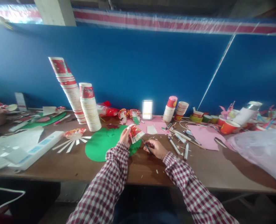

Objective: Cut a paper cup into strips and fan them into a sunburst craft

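My left hand is closed on a red-and-white paper cup whose wall is slit into strips, held just above a green paper oval. My right hand grips dark scissors, their blades pointing up-left toward the cup. Both forearms wear red checked sleeves and reach in from the table's near edge.
Two tall stacks of paper cups stand left of centre, shorter stacks to the right. A splayed cut cup, pink paper, markers, bowls and a plastic bag crowd the brown table. A blue wall lies behind.
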`<act>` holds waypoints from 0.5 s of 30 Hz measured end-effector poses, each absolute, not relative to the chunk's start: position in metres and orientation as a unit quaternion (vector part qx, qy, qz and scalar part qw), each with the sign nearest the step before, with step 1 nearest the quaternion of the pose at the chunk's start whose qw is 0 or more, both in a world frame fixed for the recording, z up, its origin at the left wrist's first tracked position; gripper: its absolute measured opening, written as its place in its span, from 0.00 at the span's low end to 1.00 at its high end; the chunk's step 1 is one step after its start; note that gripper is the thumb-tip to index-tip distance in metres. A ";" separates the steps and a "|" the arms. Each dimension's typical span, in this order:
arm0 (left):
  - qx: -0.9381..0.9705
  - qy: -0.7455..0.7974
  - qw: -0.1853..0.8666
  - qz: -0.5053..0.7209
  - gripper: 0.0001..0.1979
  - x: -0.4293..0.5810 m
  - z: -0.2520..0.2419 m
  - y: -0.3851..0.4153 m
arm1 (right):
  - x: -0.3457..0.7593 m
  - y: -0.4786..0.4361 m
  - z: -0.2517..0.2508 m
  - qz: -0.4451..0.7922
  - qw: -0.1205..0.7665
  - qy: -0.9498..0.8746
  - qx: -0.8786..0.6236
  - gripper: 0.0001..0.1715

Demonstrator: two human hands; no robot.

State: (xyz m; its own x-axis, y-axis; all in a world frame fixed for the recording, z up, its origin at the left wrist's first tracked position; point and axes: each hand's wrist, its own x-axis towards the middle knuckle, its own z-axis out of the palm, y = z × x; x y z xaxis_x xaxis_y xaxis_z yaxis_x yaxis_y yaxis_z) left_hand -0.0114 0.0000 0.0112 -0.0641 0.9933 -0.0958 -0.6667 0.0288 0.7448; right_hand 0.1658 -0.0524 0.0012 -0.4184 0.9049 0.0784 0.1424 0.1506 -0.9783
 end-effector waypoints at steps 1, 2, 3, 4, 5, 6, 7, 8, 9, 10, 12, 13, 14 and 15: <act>0.247 0.327 0.639 0.652 0.07 -0.011 0.012 0.000 | 0.166 -0.052 0.001 0.517 0.367 -0.666 -0.394 0.21; 0.246 0.325 0.639 0.652 0.07 -0.011 0.012 -0.001 | 0.166 -0.052 0.001 0.513 0.367 -0.669 -0.393 0.21; 0.246 0.324 0.640 0.653 0.07 -0.011 0.012 -0.001 | 0.166 -0.052 0.000 0.508 0.366 -0.672 -0.394 0.21; 0.244 0.323 0.639 0.654 0.06 -0.011 0.012 0.000 | 0.166 -0.052 -0.001 0.502 0.366 -0.676 -0.396 0.21; 0.243 0.322 0.639 0.655 0.06 -0.011 0.012 0.000 | 0.166 -0.051 -0.002 0.496 0.365 -0.679 -0.400 0.21; 0.242 0.322 0.639 0.656 0.06 -0.011 0.011 0.001 | 0.166 -0.051 -0.002 0.492 0.364 -0.680 -0.404 0.22; 0.241 0.321 0.638 0.657 0.06 -0.011 0.010 0.001 | 0.166 -0.051 -0.003 0.489 0.363 -0.681 -0.406 0.22; 0.241 0.320 0.638 0.658 0.06 -0.011 0.009 0.002 | 0.166 -0.051 -0.003 0.488 0.363 -0.681 -0.407 0.23; 0.243 0.318 0.638 0.658 0.06 -0.012 0.009 0.003 | 0.166 -0.051 -0.003 0.489 0.365 -0.680 -0.407 0.23; 0.244 0.317 0.639 0.657 0.07 -0.012 0.008 0.003 | 0.166 -0.051 -0.002 0.491 0.366 -0.679 -0.405 0.24; 0.248 0.315 0.640 0.655 0.08 -0.012 0.007 0.004 | 0.165 -0.052 -0.001 0.493 0.367 -0.678 -0.404 0.23; 0.251 0.314 0.641 0.654 0.08 -0.012 0.006 0.004 | 0.165 -0.052 -0.001 0.492 0.367 -0.677 -0.406 0.23; 0.252 0.313 0.642 0.653 0.09 -0.012 0.006 0.004 | 0.165 -0.052 0.000 0.491 0.365 -0.677 -0.409 0.23; 0.253 0.313 0.643 0.652 0.09 -0.013 0.006 0.004 | 0.165 -0.052 0.000 0.491 0.365 -0.675 -0.412 0.23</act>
State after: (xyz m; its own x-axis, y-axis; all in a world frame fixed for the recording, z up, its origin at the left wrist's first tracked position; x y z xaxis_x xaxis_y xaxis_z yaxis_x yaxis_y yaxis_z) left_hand -0.0126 0.0038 0.0064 -0.0461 0.9963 -0.0721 -0.6803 0.0216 0.7326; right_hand 0.1651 -0.0524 -0.0001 -0.3948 0.9145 0.0883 0.1975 0.1784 -0.9639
